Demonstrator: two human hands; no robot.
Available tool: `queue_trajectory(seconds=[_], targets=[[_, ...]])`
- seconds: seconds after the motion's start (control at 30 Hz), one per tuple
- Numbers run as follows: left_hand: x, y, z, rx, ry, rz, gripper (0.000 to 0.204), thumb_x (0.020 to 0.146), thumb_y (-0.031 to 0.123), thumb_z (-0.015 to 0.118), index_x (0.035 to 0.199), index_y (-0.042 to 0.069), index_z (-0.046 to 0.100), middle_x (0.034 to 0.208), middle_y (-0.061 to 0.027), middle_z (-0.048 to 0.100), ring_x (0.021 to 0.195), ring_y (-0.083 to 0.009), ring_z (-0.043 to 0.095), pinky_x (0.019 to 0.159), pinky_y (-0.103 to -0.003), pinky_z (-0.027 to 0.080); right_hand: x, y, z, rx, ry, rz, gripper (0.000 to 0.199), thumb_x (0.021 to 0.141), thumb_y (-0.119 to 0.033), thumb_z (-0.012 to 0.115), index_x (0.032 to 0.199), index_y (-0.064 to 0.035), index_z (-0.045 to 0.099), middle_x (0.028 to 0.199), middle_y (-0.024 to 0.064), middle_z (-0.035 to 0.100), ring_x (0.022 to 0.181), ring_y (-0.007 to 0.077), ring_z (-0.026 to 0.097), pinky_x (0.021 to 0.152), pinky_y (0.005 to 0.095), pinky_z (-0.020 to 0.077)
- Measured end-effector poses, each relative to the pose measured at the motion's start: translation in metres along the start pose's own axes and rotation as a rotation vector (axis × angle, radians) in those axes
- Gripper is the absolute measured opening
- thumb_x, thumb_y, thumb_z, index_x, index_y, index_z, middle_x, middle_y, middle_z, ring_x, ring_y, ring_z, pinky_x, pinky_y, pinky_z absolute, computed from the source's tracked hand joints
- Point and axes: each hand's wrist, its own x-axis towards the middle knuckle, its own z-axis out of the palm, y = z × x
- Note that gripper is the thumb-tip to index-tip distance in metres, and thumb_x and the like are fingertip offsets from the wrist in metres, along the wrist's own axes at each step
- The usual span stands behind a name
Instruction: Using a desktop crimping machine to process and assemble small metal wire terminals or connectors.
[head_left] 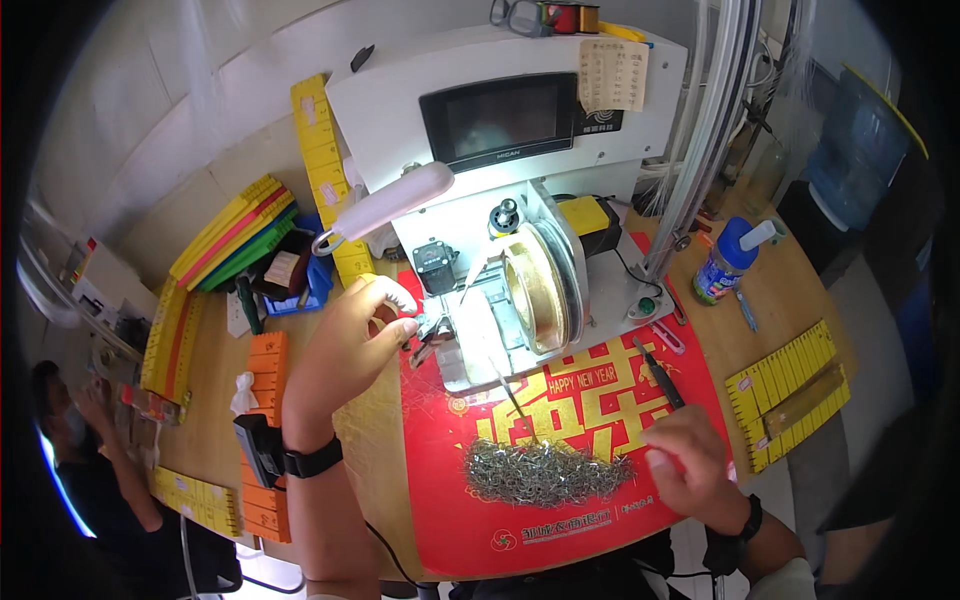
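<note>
My left hand point(345, 345) reaches to the front left of a white benchtop machine point(395, 88). Its thumb and forefinger close together at a small metal fixture point(430, 322); whatever lies between the fingertips is too small to make out. My right hand point(692, 462) hovers over the right side of a red mat point(440, 480), its fingers curled inward. Whether it holds something small I cannot see. Just beyond it is a dark pen-like tool point(659, 375). Left of that hand lies a heap of small silvery metal pieces point(545, 474). A gold-coloured wheel point(535, 290) faces the machine's front.
A lit lamp point(395, 205) overhangs the fixture. Yellow slotted trays point(790, 395) lie at right, with a blue-capped bottle point(727, 262) behind them. An orange slotted strip point(268, 370) runs beside my left forearm. Stacked coloured trays point(235, 235) stand farther left. Another person point(90, 450) sits at far left.
</note>
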Motion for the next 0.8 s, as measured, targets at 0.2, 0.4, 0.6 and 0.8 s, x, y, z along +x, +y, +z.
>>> queue_trajectory(seconds=[0.2, 0.4, 0.6, 0.8], targets=[[-0.011, -0.005, -0.006, 0.001, 0.004, 0.013, 0.017, 0.097, 0.01, 0.07, 0.11, 0.001, 0.065, 0.102, -0.0089, 0.063, 0.09, -0.0182, 0.067, 0.082, -0.032, 0.053, 0.095, -0.062, 0.1, 0.926, -0.152, 0.324, 0.027, 0.113, -0.022, 0.052, 0.129, -0.0018, 0.057, 0.104, 0.0066, 0.065, 0.09, 0.0137, 0.061, 0.081, 0.0306, 0.049], [-0.012, -0.004, -0.003, -0.066, 0.001, 0.004, 0.017, 0.098, 0.012, 0.069, 0.107, 0.002, 0.059, 0.097, -0.0149, 0.062, 0.089, -0.0258, 0.066, 0.079, -0.039, 0.051, 0.152, -0.037, 0.185, 1.131, 0.192, 0.635, 0.019, 0.115, -0.025, 0.047, 0.115, -0.0072, 0.053, 0.095, -0.001, 0.055, 0.079, 0.0051, 0.049, 0.073, 0.0221, 0.0417], [-0.011, -0.016, -0.005, -0.172, -0.097, -0.108, 0.018, 0.101, 0.017, 0.067, 0.107, 0.003, 0.059, 0.095, -0.0128, 0.064, 0.083, -0.0195, 0.061, 0.076, -0.036, 0.049, 0.162, -0.024, 0.193, 1.069, 0.255, 0.574, 0.014, 0.114, -0.021, 0.048, 0.109, -0.0079, 0.052, 0.089, -0.0011, 0.052, 0.075, 0.005, 0.046, 0.07, 0.0226, 0.0414], [-0.008, -0.035, 0.0, -0.362, -0.202, -0.204, 0.022, 0.106, 0.024, 0.063, 0.115, 0.005, 0.059, 0.093, -0.0049, 0.063, 0.083, -0.0124, 0.055, 0.077, -0.032, 0.047, 0.167, -0.022, 0.195, 1.09, 0.3, 0.522, 0.012, 0.112, -0.017, 0.05, 0.106, -0.0079, 0.051, 0.087, -0.0007, 0.051, 0.072, 0.0052, 0.045, 0.066, 0.0224, 0.0404]])
